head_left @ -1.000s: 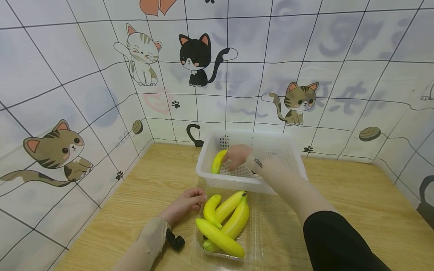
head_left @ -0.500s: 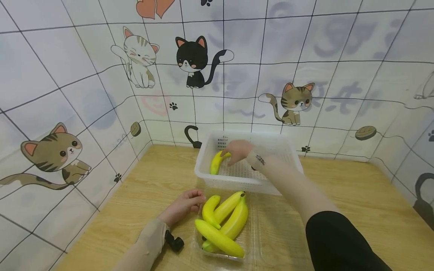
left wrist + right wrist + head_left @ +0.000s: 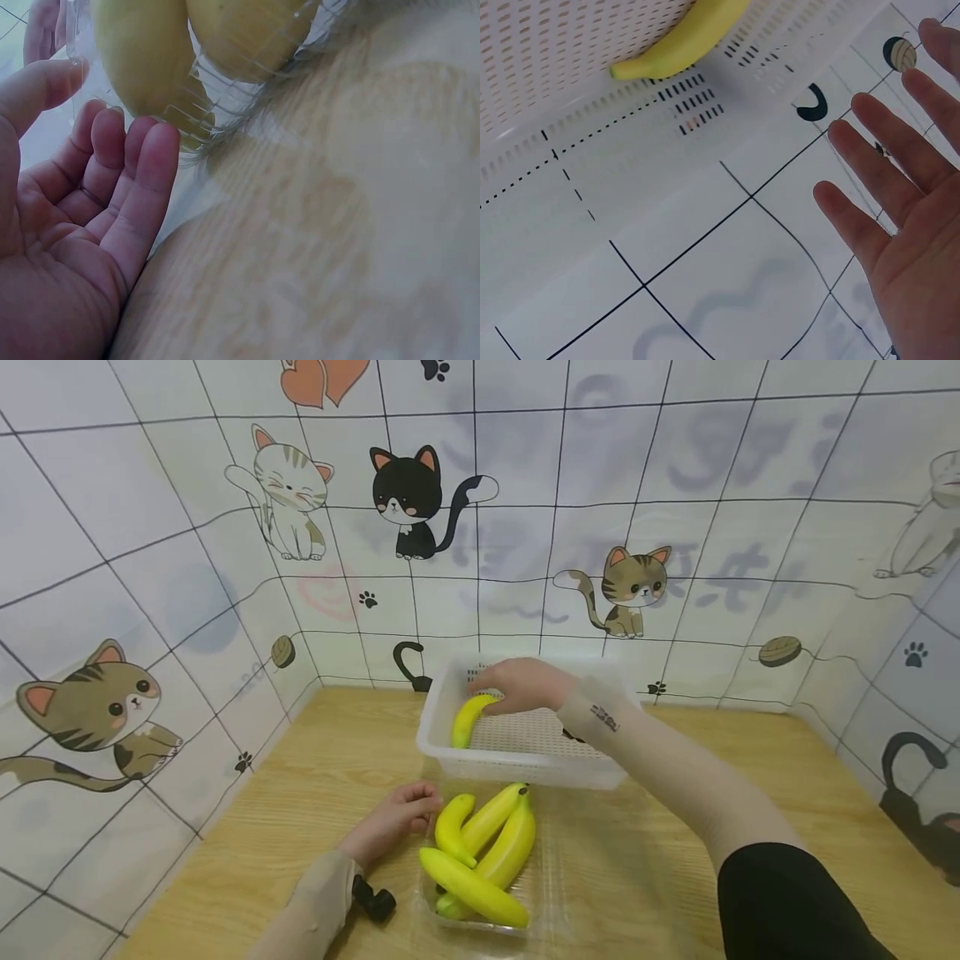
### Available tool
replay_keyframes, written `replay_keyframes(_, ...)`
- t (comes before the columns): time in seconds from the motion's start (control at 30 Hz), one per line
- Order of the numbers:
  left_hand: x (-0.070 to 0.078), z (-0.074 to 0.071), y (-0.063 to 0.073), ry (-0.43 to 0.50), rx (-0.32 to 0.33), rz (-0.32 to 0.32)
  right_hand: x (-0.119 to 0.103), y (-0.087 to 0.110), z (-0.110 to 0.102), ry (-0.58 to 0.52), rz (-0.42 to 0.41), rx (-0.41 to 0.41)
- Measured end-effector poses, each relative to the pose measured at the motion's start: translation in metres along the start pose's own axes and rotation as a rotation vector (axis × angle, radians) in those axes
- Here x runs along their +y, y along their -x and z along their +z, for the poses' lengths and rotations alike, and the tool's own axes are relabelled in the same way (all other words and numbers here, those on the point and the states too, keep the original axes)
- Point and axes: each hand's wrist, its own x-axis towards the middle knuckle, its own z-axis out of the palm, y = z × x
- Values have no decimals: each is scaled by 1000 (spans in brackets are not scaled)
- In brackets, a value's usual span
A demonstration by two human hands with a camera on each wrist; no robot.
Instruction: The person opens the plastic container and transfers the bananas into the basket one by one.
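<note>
A yellow banana (image 3: 467,724) lies at the left end of a white perforated plastic basket (image 3: 517,768). My right hand (image 3: 525,683) is above it, and in the right wrist view its fingers are spread, apart from the banana. Several more bananas (image 3: 474,887) are piled in a clear plastic box (image 3: 517,928) nearer to me. At that box's far left corner is my left hand (image 3: 390,818), with loosely bent fingers. In the left wrist view, the thumb and fingertips are at the ribbed wall and rim; whether they press on it I cannot tell.
A clear plastic flap or lid (image 3: 573,881) extends right from the box on the wooden table (image 3: 300,777). The basket stands close to the back wall (image 3: 517,535), a tiled cat print. A black wrist-worn piece (image 3: 375,902) is on my left wrist.
My right hand has come away from the banana in the basket, lifting and opening its fingers. The banana stays in the basket. My left hand keeps its place as the head view shifts slightly.
</note>
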Motion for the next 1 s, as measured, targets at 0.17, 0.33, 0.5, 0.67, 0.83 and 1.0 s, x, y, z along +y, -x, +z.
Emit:
replay_keyframes(0.17,-1,0,1,-4,7,-7,-23,23,0,-3,-94,23)
replay_keyframes(0.33,1,-1,0,1,13,-17,-40,43,8,-5,-177,30)
replay_keyframes(0.5,1,-1,0,-2,8,-34,-58,58,19,-8,-266,35)
replay_keyframes(0.67,3,-2,1,-1,-10,-42,-73,63,34,0,-316,56)
replay_keyframes(0.83,4,-3,1,-22,-10,-43,-82,62,52,-28,-341,33)
replay_keyframes(1.0,3,-3,1,-23,-16,-35,-89,58,65,-47,-327,-20)
